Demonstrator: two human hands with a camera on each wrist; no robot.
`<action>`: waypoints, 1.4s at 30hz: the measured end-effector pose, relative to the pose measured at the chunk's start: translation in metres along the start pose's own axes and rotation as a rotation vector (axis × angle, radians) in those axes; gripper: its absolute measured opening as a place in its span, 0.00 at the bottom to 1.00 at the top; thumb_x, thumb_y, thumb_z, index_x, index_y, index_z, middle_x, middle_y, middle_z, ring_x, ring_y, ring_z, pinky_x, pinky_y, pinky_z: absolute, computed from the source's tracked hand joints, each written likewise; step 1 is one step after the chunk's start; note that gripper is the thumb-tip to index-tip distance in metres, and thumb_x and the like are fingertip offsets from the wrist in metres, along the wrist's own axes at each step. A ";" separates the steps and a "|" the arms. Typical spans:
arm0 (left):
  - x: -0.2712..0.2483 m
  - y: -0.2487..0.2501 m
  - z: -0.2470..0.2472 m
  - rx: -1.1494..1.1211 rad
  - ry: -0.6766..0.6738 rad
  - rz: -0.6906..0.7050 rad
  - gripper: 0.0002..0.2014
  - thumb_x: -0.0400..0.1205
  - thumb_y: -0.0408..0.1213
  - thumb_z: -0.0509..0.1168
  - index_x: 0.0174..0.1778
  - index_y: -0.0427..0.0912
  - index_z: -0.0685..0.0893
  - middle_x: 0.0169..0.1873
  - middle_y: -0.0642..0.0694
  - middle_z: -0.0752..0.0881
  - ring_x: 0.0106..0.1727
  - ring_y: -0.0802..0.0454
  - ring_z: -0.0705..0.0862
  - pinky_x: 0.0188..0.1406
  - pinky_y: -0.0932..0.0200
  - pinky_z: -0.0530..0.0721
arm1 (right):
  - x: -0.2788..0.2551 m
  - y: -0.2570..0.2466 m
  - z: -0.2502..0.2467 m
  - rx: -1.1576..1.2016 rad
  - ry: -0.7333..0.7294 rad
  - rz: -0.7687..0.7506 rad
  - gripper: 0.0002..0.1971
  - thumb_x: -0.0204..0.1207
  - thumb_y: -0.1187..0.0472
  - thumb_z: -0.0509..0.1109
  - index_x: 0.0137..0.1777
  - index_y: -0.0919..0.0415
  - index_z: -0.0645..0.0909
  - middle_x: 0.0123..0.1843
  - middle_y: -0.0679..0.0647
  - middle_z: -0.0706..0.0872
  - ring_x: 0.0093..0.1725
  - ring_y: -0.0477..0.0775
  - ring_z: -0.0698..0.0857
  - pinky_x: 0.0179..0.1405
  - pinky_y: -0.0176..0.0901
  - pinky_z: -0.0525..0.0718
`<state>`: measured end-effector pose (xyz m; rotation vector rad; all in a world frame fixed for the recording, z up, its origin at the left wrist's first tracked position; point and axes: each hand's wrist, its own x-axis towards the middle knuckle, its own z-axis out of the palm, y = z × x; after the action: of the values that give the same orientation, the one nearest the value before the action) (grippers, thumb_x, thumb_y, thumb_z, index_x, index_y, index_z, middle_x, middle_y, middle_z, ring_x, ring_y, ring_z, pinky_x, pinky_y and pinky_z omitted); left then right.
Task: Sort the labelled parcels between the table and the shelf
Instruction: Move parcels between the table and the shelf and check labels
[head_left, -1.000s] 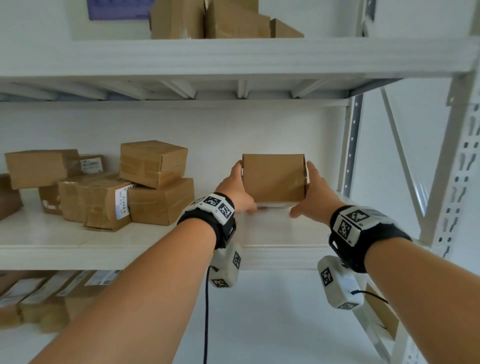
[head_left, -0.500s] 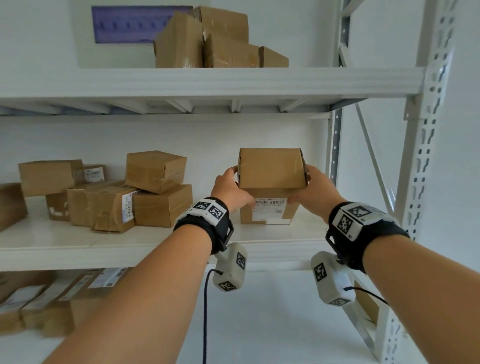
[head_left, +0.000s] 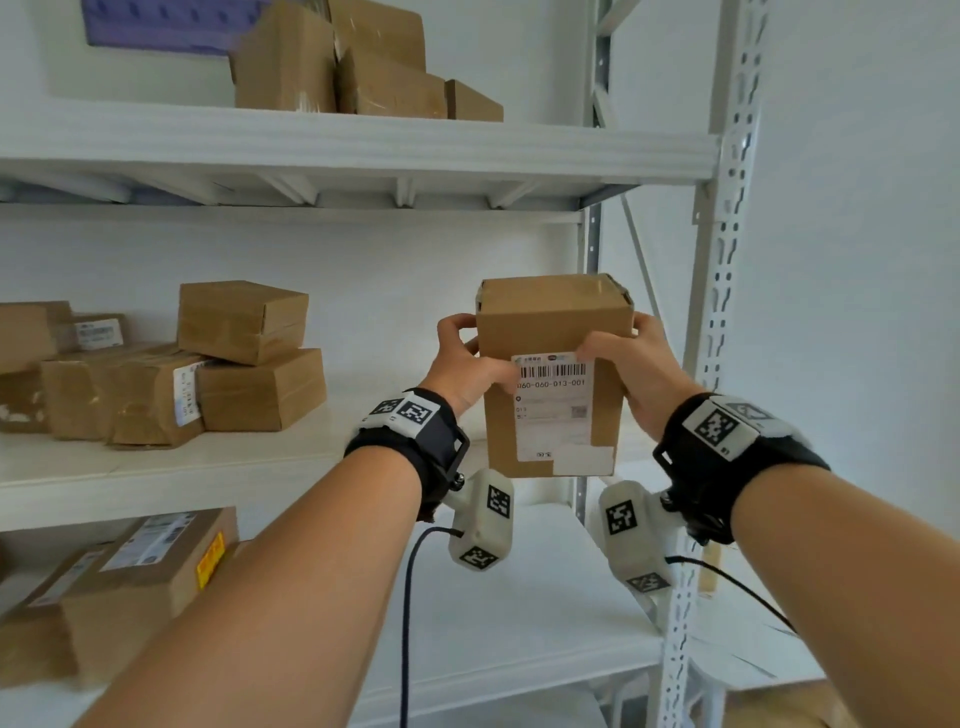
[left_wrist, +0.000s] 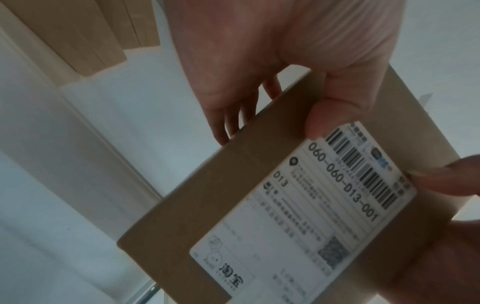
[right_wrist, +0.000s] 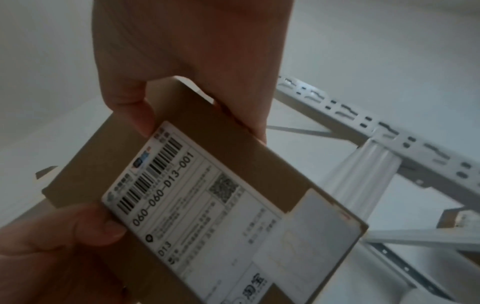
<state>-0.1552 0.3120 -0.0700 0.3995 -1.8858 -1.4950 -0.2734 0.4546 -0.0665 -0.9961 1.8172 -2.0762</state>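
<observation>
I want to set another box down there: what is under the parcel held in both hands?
Nothing supports the parcel: left hand and right hand hold it in the air. Bare middle shelf shows lower left; the part behind it is covered.

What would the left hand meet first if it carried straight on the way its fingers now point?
Probably the white back wall behind the middle shelf. The left hand grips the brown cardboard parcel, and nothing else shows ahead, though depth is unclear.

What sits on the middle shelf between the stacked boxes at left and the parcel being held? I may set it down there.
Nothing: in the head view the middle shelf is bare between the stacked boxes and the held parcel.
</observation>
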 end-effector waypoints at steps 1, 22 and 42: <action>-0.001 -0.001 0.007 0.004 -0.014 0.001 0.41 0.56 0.27 0.70 0.64 0.53 0.63 0.63 0.37 0.82 0.63 0.39 0.83 0.63 0.39 0.84 | -0.005 0.001 -0.009 0.000 0.007 0.002 0.33 0.69 0.68 0.75 0.72 0.56 0.64 0.57 0.56 0.86 0.56 0.59 0.87 0.60 0.61 0.84; 0.000 -0.009 0.299 0.045 -0.244 -0.056 0.53 0.52 0.42 0.82 0.72 0.47 0.61 0.66 0.42 0.80 0.65 0.45 0.82 0.71 0.42 0.79 | -0.026 0.042 -0.301 -0.045 0.153 0.079 0.39 0.54 0.60 0.68 0.72 0.60 0.72 0.59 0.63 0.87 0.55 0.62 0.88 0.41 0.48 0.83; 0.071 -0.129 0.472 -0.033 -0.273 -0.250 0.57 0.50 0.21 0.68 0.79 0.55 0.63 0.58 0.40 0.85 0.60 0.42 0.84 0.57 0.41 0.87 | 0.064 0.191 -0.456 -0.081 0.134 0.282 0.36 0.68 0.87 0.55 0.76 0.62 0.66 0.49 0.56 0.82 0.46 0.57 0.82 0.37 0.45 0.80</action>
<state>-0.5473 0.5749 -0.2166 0.4471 -2.0784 -1.8206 -0.6481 0.7398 -0.2293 -0.5879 1.9880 -1.9514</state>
